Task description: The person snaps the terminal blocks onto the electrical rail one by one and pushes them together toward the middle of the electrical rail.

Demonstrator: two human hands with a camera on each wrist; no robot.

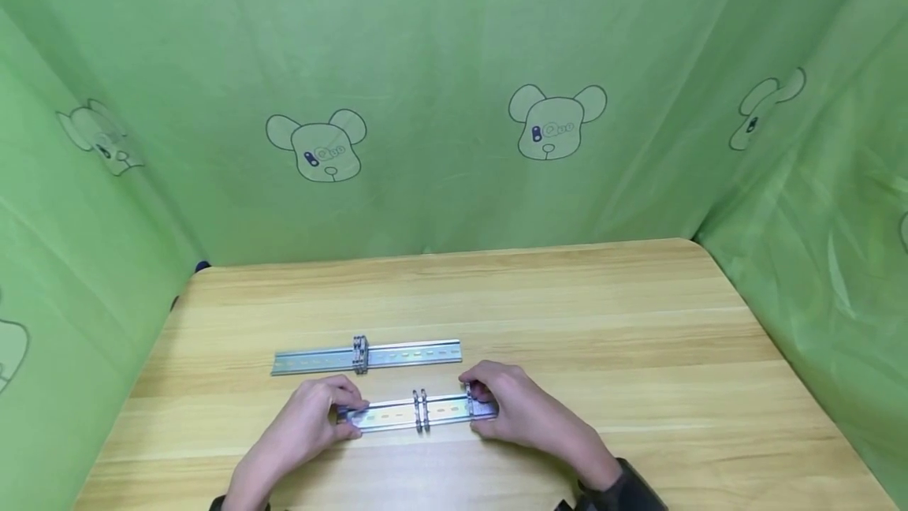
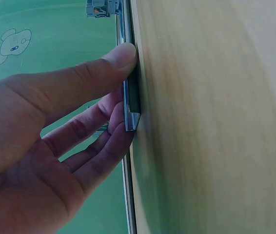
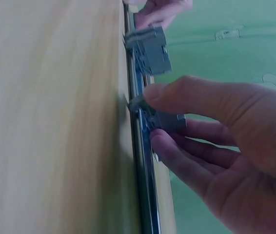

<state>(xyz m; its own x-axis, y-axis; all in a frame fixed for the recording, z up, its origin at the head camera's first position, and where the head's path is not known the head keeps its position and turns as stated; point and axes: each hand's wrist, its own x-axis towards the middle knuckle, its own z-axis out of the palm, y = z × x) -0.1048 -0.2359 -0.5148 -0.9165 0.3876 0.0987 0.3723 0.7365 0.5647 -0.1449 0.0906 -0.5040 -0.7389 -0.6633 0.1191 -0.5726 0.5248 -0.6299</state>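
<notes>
1. Two metal rails lie on the wooden table [image 1: 638, 322]; the near rail [image 1: 397, 413] runs left to right across the person's front, its long axis parallel to the table's near edge
2. Left hand [image 1: 312, 420] holds the rail's left end: thumb [image 2: 121, 56] on one edge, fingers curled under the other, pinching the end against the table
3. Right hand [image 1: 514, 408] sits at the rail's right end, thumb and fingers closed round a small grey clip block [image 3: 165, 121] seated on the rail; whether the block is fully latched cannot be told from the wrist view
4. From the right fingers the rail stretches leftward, toward a pair of clips [image 1: 421, 410] at mid-rail; the right hand is the nearer one to them
5. Near rail looks thin, bright steel, channel-shaped with turned-up lips and a row of slots along its floor
6. Far rail [image 1: 319, 359] lies just behind, parallel, untouched, carrying one clip pair [image 1: 360, 353] near its middle
7. Green printed cloth [image 1: 454, 101] walls the table on three sides
</notes>
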